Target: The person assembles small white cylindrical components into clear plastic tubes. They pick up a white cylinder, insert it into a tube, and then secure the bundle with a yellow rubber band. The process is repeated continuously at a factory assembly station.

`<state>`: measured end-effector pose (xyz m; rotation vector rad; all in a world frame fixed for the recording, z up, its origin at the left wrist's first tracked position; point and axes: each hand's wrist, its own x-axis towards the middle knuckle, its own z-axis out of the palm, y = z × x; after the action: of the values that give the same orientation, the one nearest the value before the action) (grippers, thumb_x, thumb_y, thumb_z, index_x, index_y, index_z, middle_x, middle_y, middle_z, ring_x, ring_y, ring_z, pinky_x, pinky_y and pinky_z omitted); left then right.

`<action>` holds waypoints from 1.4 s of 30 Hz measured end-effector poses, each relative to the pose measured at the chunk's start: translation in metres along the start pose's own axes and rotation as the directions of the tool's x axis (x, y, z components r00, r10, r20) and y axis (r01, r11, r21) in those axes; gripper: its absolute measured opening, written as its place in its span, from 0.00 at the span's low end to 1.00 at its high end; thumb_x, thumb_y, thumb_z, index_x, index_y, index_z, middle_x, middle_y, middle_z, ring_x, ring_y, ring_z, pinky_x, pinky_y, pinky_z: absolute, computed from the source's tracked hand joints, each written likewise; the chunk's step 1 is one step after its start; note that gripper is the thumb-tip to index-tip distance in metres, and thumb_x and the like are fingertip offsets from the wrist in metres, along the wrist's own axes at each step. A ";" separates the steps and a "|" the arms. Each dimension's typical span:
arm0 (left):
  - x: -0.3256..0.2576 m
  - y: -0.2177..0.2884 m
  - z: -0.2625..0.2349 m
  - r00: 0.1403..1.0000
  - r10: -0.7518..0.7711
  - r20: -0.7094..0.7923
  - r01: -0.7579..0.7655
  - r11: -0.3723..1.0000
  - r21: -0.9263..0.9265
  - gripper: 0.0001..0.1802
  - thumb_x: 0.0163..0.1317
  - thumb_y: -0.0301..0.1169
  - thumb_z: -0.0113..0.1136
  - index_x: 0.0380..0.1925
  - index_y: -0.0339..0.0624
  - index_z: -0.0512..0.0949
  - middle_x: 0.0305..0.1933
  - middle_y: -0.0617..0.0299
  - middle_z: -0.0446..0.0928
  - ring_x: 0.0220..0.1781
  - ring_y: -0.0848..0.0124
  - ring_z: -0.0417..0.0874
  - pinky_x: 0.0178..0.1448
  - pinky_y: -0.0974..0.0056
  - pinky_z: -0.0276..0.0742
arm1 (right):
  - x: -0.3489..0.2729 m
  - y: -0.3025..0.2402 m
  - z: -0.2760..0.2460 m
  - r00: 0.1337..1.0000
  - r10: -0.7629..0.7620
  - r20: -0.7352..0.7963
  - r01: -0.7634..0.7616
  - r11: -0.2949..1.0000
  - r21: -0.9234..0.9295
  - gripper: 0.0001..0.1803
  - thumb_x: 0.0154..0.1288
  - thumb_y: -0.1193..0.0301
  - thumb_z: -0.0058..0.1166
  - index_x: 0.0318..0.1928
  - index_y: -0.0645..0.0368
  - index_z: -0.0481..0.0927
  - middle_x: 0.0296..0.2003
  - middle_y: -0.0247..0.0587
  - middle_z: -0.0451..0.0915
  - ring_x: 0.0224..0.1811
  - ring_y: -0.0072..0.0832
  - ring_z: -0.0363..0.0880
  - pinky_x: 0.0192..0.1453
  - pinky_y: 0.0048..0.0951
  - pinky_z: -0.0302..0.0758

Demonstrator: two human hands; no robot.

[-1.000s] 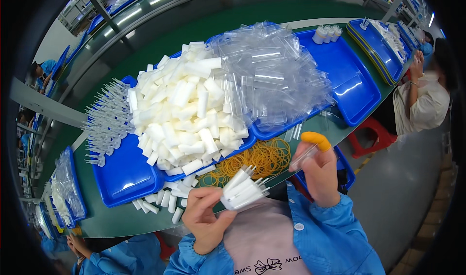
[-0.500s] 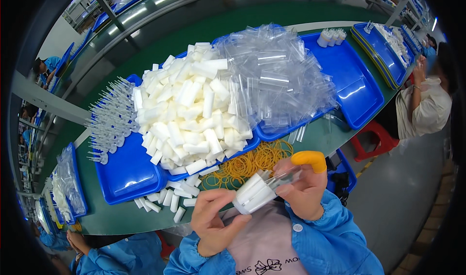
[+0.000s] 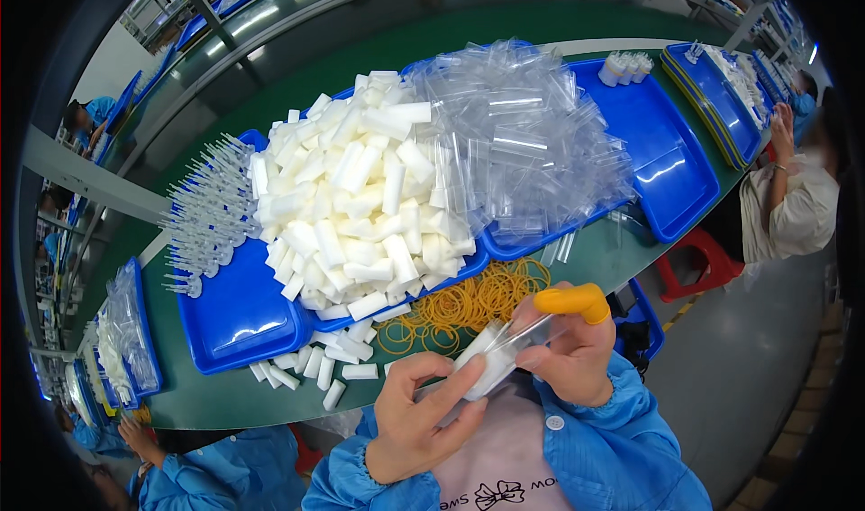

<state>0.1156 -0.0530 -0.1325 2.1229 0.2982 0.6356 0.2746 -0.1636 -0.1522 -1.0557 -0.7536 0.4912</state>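
In front of my chest, my left hand (image 3: 423,416) closes its thumb and fingers on the lower end of a white foam piece (image 3: 491,373). My right hand (image 3: 577,353), a yellow finger cot (image 3: 577,302) on one finger, pinches a clear plastic sheet (image 3: 530,334) that lies against the foam's upper side. Part of the foam is hidden by my left fingers. Just beyond my hands is a heap of yellow rubber bands (image 3: 468,304). Past it rise a large pile of white foam pieces (image 3: 351,196) and a pile of clear plastic sheets (image 3: 523,141).
Blue trays (image 3: 243,326) hold the piles on a green table (image 3: 212,403). Thin clear stemmed parts (image 3: 212,214) stand at the left. White cups (image 3: 624,68) sit in the right tray (image 3: 662,173). Loose foam pieces (image 3: 329,367) lie near the front edge. A co-worker (image 3: 788,205) sits at right.
My left hand has moved up and right, its fingers now further over the white piece. The piece and clear sheet have shifted slightly to the right. The view has shifted a little.
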 end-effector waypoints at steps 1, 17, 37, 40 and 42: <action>-0.001 -0.001 0.001 1.000 -0.006 -0.001 0.006 1.000 0.003 0.27 0.42 0.22 0.69 0.48 0.39 0.79 0.45 0.55 0.66 0.42 0.67 0.75 0.41 0.67 0.78 | 0.002 -0.002 -0.001 1.000 0.000 0.023 0.001 1.000 -0.026 0.29 0.46 0.80 0.69 0.51 0.64 0.71 0.40 0.41 0.77 0.42 0.26 0.76 0.48 0.26 0.72; -0.001 -0.016 0.009 0.986 -0.058 -0.154 0.050 0.997 -0.052 0.36 0.35 0.21 0.68 0.52 0.35 0.72 0.46 0.53 0.67 0.40 0.67 0.74 0.42 0.66 0.73 | 0.019 -0.004 -0.007 0.972 -0.003 0.235 0.114 0.880 -0.461 0.37 0.52 0.71 0.65 0.62 0.65 0.65 0.50 0.47 0.73 0.52 0.34 0.71 0.57 0.33 0.67; -0.007 -0.020 0.012 0.909 0.291 -0.298 -0.233 0.948 0.217 0.46 0.35 0.26 0.77 0.57 0.44 0.62 0.47 0.52 0.67 0.43 0.62 0.76 0.42 0.63 0.76 | -0.009 0.007 0.010 0.972 0.087 0.216 -0.018 0.954 -0.301 0.60 0.38 0.64 0.76 0.69 0.62 0.49 0.67 0.55 0.52 0.69 0.43 0.56 0.69 0.42 0.55; -0.007 -0.019 0.011 0.899 0.336 -0.282 -0.261 0.926 0.272 0.46 0.37 0.27 0.77 0.58 0.44 0.61 0.47 0.52 0.68 0.42 0.62 0.76 0.41 0.63 0.76 | 0.000 0.005 0.018 0.962 0.084 0.258 0.021 0.926 -0.378 0.62 0.36 0.64 0.76 0.69 0.62 0.48 0.67 0.55 0.53 0.68 0.44 0.56 0.69 0.41 0.56; -0.008 -0.018 0.010 0.903 0.327 -0.278 -0.258 0.931 0.257 0.40 0.39 0.24 0.74 0.55 0.44 0.65 0.48 0.50 0.68 0.42 0.62 0.77 0.41 0.63 0.76 | 0.004 0.006 0.021 0.961 0.082 0.266 0.033 0.916 -0.400 0.63 0.35 0.64 0.76 0.69 0.62 0.48 0.65 0.55 0.56 0.68 0.44 0.58 0.68 0.41 0.57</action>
<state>0.1148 -0.0529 -0.1542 2.2906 0.2280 1.1761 0.2617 -0.1459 -0.1503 -1.3974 -1.1252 0.5256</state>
